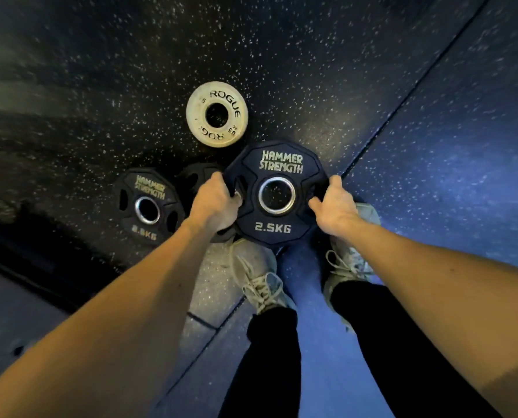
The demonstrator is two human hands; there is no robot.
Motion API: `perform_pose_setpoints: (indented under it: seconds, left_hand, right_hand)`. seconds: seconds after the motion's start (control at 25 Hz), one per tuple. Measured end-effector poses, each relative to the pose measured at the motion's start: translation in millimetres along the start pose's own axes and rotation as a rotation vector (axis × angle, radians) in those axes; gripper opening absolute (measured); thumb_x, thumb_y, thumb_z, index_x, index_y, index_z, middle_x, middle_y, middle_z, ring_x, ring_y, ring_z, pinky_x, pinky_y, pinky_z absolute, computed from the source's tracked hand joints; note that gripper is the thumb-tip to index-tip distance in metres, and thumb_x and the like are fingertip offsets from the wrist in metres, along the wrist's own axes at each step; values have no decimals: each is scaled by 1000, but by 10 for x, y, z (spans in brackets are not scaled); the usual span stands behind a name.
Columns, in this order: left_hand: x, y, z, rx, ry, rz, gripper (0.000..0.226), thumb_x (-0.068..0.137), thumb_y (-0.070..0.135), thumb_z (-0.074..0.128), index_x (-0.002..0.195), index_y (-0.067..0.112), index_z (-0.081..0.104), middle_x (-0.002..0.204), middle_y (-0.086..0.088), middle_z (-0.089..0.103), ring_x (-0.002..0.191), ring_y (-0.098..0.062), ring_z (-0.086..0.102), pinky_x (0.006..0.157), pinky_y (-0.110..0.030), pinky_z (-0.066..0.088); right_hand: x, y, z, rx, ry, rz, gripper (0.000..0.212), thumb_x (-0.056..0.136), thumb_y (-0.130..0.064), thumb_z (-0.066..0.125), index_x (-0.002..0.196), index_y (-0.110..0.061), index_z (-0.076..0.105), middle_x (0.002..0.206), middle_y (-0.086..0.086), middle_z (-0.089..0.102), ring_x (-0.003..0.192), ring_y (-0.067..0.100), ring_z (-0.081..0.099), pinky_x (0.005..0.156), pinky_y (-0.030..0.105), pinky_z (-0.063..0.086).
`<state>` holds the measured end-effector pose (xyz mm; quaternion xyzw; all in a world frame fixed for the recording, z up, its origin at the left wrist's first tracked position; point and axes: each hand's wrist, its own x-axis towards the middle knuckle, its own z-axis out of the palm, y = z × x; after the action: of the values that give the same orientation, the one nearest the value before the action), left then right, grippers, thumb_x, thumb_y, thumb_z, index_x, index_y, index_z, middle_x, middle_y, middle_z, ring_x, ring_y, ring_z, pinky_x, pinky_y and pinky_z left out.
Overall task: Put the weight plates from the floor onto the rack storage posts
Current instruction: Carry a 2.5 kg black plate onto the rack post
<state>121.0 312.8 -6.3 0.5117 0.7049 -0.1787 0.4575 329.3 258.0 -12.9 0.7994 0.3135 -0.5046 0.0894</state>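
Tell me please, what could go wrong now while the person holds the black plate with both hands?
1. The held 2.5 kg plate hangs above the shoes; if the left hand or right hand slips, it may fall on a foot.
2. Another black plate and the white Rogue plate lie on the floor close by; a step forward could trip on them.

Place: I read this as a gym, in its free-weights area.
Floor: I see black rubber flooring (282,55) flecked with white, laid in tiles with seams.
Plates: I count black Hammer Strength 2.5KG plates (277,218) and a white Rogue plate (217,114).
Footwear: I see laced trainers (262,285).
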Motion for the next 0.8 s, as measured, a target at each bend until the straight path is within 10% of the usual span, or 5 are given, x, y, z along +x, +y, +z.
perform_pose_setpoints:
  seconds: [0.36, 0.8]
  left_hand:
    - [-2653, 632, -1119, -189, -85, -125, 41, 88, 31, 56, 123, 12, 44, 119, -10, 57, 108, -34, 54, 92, -45, 47]
    - [-5476, 763, -2246, -409, 116, -54, 39, 78, 21, 66, 113, 10, 52, 108, -11, 62, 89, -24, 58, 66, -33, 49]
  right_hand:
    - [-2572, -244, -1621, 30, -70, -61, 41, 92, -23, 54, 127, -4, 43, 125, 21, 54, 114, 38, 52, 95, 49, 44]
    - [-5256, -570, -2838, -177, -11, -389, 40, 92, -21, 55, 124, 1, 43, 121, 26, 56, 109, 41, 54, 76, 35, 40]
